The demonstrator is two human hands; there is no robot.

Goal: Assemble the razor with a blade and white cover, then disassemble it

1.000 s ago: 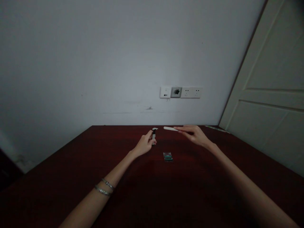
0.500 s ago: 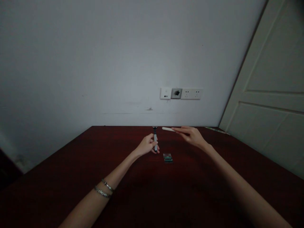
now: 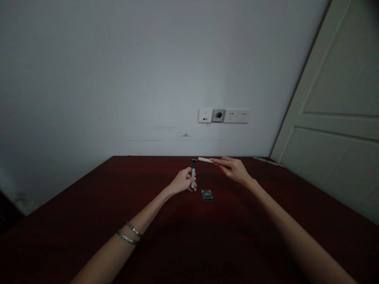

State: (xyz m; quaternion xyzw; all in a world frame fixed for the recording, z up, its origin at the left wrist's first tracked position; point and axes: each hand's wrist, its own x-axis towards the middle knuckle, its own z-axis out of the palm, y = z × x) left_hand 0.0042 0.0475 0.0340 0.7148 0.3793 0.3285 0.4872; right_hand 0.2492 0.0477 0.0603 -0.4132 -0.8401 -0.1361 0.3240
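Note:
My left hand (image 3: 182,181) is closed round the grey and black handle of a razor (image 3: 193,173), held upright with its dark head at the top. In my right hand (image 3: 233,169) a slim white stick (image 3: 205,159), like a small brush handle, is pinched between thumb and fingers. Its pale tip points left, close beside the razor's head; I cannot tell whether the two touch. Just right of and below my left hand, a small clear case (image 3: 207,195) with dark green contents lies on the table.
The dark red wooden table (image 3: 166,244) runs back to a grey-white wall (image 3: 154,79). Sockets (image 3: 237,116) are set in the wall. A thin flat strip (image 3: 268,161) lies at the table's back right, near a pale panelled door (image 3: 334,150).
My right hand has moved slightly left, bringing the white stick's tip nearer to the razor's head. My left hand still holds the razor. The whole view has shifted a little.

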